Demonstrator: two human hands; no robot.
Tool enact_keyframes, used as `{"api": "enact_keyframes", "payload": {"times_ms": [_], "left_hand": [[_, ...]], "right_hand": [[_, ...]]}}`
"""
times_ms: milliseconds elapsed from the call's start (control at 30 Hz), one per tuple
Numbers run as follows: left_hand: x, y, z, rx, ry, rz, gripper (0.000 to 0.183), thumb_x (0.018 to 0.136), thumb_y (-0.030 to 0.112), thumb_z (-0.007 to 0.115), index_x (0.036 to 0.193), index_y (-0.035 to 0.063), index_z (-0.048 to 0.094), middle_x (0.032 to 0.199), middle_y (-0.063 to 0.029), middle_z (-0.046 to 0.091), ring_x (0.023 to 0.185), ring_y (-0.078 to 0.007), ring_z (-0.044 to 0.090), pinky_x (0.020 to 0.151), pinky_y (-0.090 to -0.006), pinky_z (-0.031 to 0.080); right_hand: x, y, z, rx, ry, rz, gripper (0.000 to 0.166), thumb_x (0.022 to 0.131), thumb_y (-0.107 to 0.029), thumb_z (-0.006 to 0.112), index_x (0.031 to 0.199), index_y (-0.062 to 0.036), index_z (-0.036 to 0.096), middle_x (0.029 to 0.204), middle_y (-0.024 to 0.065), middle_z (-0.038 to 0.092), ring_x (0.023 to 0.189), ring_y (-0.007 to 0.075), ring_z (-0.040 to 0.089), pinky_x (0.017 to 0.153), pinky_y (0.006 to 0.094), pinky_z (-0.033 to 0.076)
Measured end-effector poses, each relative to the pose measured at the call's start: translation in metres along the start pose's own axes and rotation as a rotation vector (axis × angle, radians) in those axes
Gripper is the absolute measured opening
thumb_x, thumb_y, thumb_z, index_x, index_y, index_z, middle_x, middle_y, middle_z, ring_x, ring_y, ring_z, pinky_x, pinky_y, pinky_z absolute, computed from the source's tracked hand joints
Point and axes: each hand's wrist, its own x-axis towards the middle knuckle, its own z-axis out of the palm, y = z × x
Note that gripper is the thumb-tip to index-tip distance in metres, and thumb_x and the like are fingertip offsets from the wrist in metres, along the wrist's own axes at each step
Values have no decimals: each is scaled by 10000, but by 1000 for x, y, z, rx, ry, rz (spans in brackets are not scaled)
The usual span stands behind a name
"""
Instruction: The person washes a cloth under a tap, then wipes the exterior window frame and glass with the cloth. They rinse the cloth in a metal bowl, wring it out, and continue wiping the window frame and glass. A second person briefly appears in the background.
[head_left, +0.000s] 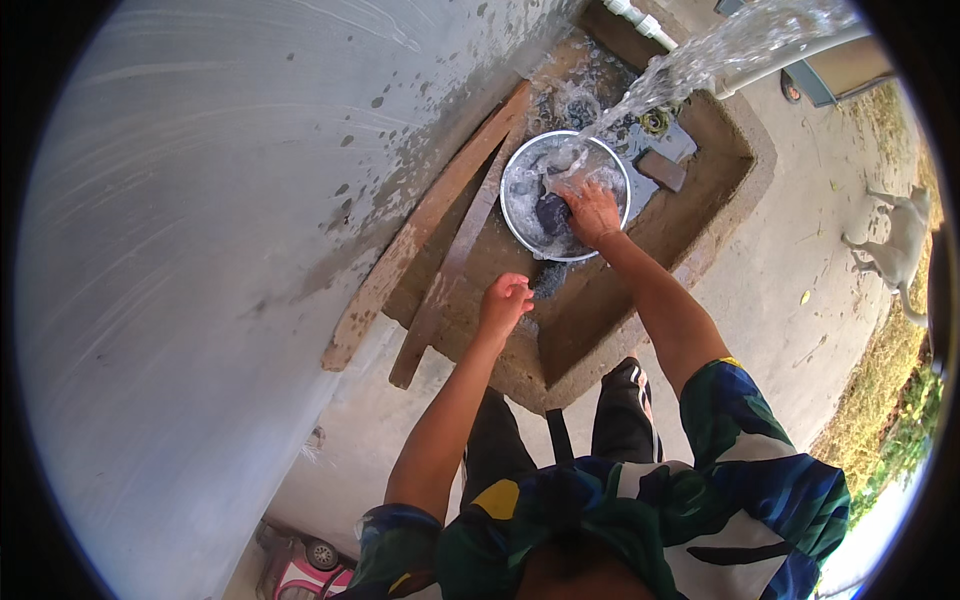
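Observation:
A round metal basin (510, 225) of splashing water stands inside a concrete trough (592, 345). From a pipe at the upper right, a thick stream of water (652, 86) pours into it. My right hand (590, 210) is in the basin with its fingers in the water, against a dark cloth (553, 214); whether they grip it cannot be told. Outside the basin, near its lower edge, my left hand (506, 300) hovers with bent fingers. What lies between those fingers is not clear. A dark, wet clump (551, 279) sits just below the basin's rim, beside my left hand.
Two wooden planks (427, 225) lean along the grey wall (225, 225) at the trough's left side. A brick (660, 170) and a green coil (655, 120) lie in the trough. White pipes (795, 56) cross at the upper right. A pale cat (900, 232) is on the right.

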Motion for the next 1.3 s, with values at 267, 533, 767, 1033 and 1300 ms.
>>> {"api": "enact_keyframes", "payload": {"times_ms": [267, 533, 767, 1033, 1300], "left_hand": [[6, 1, 1, -20, 28, 41, 176, 887, 82, 564, 1051, 23, 584, 902, -89, 622, 715, -138, 625, 625, -252, 525], [1, 1, -4, 75, -22, 59, 193, 954, 232, 524, 1085, 102, 582, 949, -71, 657, 727, -128, 650, 635, -229, 473], [4, -5, -5, 66, -26, 67, 201, 955, 229, 526, 1095, 96, 581, 957, -74, 658, 738, -134, 653, 628, -226, 471], [2, -1, 1, 0, 19, 41, 170, 908, 126, 548, 1054, 43, 577, 913, -79, 631, 734, -143, 636, 629, -251, 519], [-15, 17, 1, 56, 4, 45, 189, 946, 232, 542, 1086, 110, 575, 949, -65, 649, 723, -126, 646, 630, -229, 476]], "right_hand": [[9, -1, 14, -2, 186, 110, 461, 773, -115, 603, 1210, -262, 594, 1438, 68, 393, 1309, 296, 401, 945, 461, 454], [3, -1, -45, 920, -55, 309, 500, 775, -281, 685, 1229, -100, 581, 1038, 173, 662, 887, 326, 662, 658, 435, 560], [0, 14, -10, 245, 455, 271, 641, 799, -225, 680, 1369, -131, 402, 1367, 218, 421, 1150, 418, 493, 956, 465, 445], [4, -4, 5, 162, 195, 115, 512, 776, -154, 662, 1270, -229, 552, 1402, 173, 405, 1141, 343, 530, 958, 460, 443], [-13, 8, -31, 1639, -54, 458, 473, 804, -14, 644, 1266, -38, 546, 1012, 113, 647, 916, 190, 626, 800, 301, 522]]}}
